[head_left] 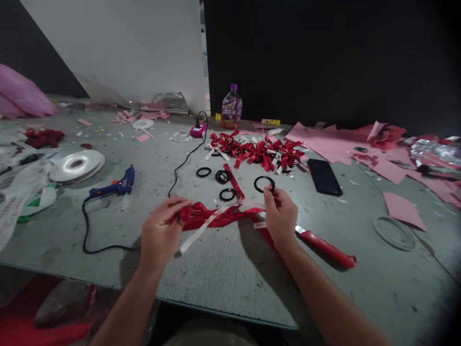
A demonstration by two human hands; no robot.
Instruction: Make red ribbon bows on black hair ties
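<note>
My left hand (162, 230) is closed on the looped end of a red ribbon (219, 217) that lies across the grey table (230, 283). A white ribbon strip (201, 229) runs along with it. My right hand (279, 216) pinches the ribbon's other end, just below a black hair ring (264, 183). More black rings (223, 177) lie just beyond the ribbon. A pile of finished red bows (257, 150) sits farther back. A red-handled knife (326, 247) lies beside my right wrist.
A blue glue gun (115, 185) with its black cord lies at left, near white ribbon spools (77, 165). A black phone (324, 177), pink paper sheets (345, 144) and a loose ring (393, 233) are at right. A purple-capped bottle (231, 106) stands at the back.
</note>
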